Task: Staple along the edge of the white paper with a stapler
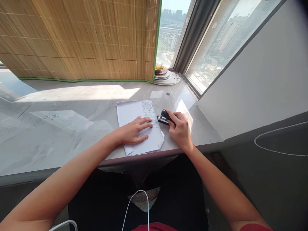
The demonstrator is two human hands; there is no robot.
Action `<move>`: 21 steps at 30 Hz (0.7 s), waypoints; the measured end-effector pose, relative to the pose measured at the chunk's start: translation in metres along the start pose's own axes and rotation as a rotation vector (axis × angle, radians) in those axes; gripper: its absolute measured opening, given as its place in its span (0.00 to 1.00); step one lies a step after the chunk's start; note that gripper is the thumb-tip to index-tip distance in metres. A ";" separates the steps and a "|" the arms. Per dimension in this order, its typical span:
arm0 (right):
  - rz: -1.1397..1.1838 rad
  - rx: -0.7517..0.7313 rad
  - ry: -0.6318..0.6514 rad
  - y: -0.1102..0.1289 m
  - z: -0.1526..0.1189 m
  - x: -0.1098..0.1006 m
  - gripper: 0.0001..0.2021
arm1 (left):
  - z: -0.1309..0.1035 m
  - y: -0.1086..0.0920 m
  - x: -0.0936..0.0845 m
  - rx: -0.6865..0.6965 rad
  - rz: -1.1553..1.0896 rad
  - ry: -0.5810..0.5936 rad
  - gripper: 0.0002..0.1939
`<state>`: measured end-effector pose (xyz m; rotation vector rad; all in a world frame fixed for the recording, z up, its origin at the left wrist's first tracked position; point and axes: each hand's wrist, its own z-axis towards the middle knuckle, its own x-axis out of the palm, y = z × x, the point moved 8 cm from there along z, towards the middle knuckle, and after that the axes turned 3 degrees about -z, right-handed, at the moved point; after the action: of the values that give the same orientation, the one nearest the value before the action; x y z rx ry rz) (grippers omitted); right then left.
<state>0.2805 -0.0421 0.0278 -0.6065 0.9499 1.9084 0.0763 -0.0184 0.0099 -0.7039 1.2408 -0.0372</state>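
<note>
The two hands are apart on the pale grey counter [48, 144]; the left hand [138, 130] lies flat, palm down and fingers spread, on the white papers [130, 110], its fingertips reaching the band of dense dark marks [148, 109] along their right side; the right hand [180, 128] is closed around the black stapler [165, 113], thumb and forefinger along its body; the stapler sits just to the right of the papers, its nose pointing left toward their edge, with a gap showing between its upper arm and its base; whether the nose touches the papers I cannot tell; the papers lie near the counter's front edge, one lower corner folded; beyond them rest a small white slip [156, 94] and, beside it, a small dark piece [168, 93], too small to make out; farther back, a stack of plates [162, 77] stands in the corner by the window [172, 38], next to the hanging bamboo blind [96, 41]; a white cable [148, 205] loops in front of the person's dark-clothed lap.
</note>
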 end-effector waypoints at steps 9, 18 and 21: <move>0.013 0.001 -0.004 0.000 0.000 0.000 0.28 | 0.000 0.001 0.001 0.004 0.006 0.003 0.25; 0.008 0.006 0.002 0.000 0.000 0.000 0.27 | 0.000 0.001 0.000 -0.005 -0.007 -0.004 0.27; 0.008 0.005 0.001 0.001 0.001 -0.001 0.27 | 0.000 0.001 0.001 0.000 0.004 0.000 0.25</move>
<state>0.2803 -0.0421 0.0289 -0.6011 0.9590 1.9121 0.0764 -0.0182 0.0089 -0.7018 1.2420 -0.0336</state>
